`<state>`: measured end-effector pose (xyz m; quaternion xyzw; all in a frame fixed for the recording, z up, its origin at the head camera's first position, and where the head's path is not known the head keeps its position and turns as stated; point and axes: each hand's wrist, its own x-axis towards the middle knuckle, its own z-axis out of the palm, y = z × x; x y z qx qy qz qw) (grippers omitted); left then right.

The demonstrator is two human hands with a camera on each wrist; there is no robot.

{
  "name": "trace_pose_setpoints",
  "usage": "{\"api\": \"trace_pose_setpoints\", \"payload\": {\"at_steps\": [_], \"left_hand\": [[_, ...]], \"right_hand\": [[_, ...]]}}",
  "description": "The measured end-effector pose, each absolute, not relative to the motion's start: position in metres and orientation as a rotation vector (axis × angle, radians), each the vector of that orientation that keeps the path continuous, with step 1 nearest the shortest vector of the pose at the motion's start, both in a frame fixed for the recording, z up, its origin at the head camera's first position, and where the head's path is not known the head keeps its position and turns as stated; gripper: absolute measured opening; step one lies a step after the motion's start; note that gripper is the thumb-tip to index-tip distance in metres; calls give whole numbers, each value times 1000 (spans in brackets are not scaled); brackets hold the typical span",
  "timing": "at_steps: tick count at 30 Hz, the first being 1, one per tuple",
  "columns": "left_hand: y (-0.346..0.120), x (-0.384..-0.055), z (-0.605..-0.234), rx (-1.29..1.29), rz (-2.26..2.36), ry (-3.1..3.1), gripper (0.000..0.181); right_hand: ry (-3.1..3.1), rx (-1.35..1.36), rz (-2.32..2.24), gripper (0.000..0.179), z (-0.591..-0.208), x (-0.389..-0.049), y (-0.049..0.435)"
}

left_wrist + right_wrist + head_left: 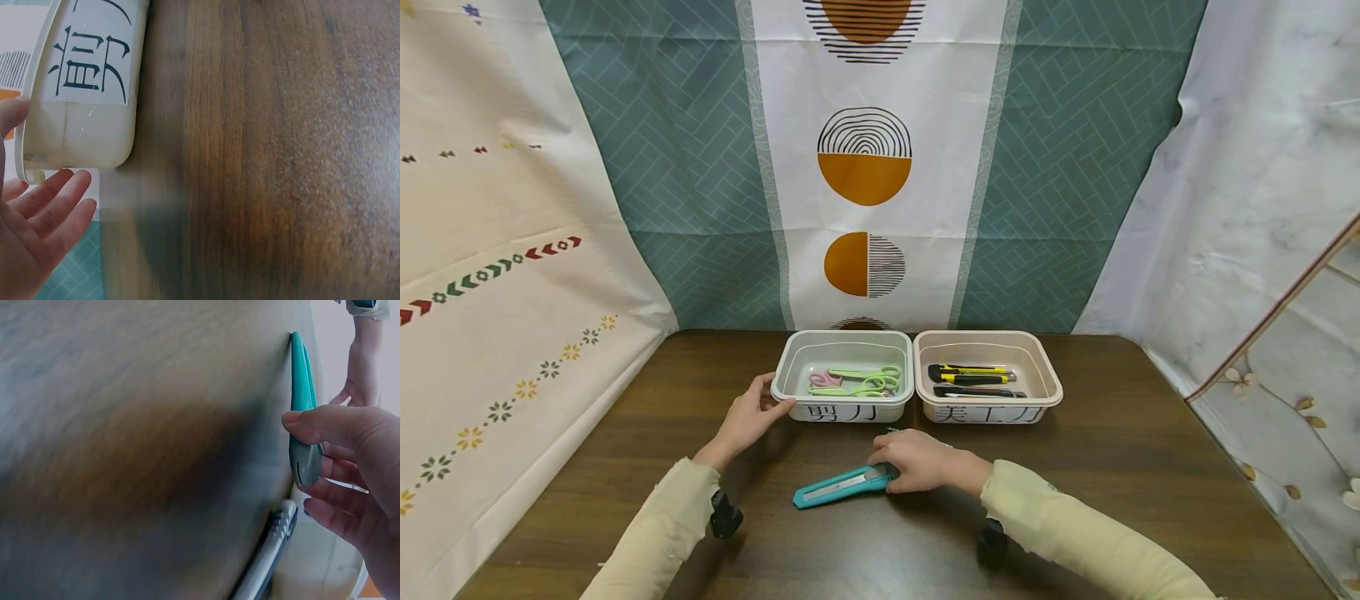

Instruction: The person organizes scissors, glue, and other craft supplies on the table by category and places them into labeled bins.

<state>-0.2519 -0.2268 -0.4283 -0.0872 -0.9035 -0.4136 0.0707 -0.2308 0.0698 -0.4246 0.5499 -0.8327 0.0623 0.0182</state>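
Observation:
My left hand [748,423] holds the near left corner of a whitish plastic box [842,412], thumb at the front rim and fingers along its side. Inside lie scissors with green handles [871,385] and pink handles [825,380]. My right hand [917,460] pinches the grey end of a teal utility knife [831,492], thumb on one side and fingers on the other. The knife points left, low over the table; whether it touches is unclear. In the right wrist view a grey-silver utility knife [265,559] lies by the fingers, mostly hidden by the hand in the head view.
A beige plastic box [1052,398] stands close against the first on its right. It contains several utility knives [973,379], black-and-yellow and black. Both boxes have character labels on their fronts. Behind the brown wooden table [1105,475] hangs a patterned cloth [700,208].

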Motion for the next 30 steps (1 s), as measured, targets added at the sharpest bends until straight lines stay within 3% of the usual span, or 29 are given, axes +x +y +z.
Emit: {"api": "trace_pose_setpoints", "payload": {"at_steps": [30], "left_hand": [[-227, -253, -428, -241, -1262, -2726, 62]], "right_hand": [[-2521, 1508, 338, 40, -382, -244, 120]]}}
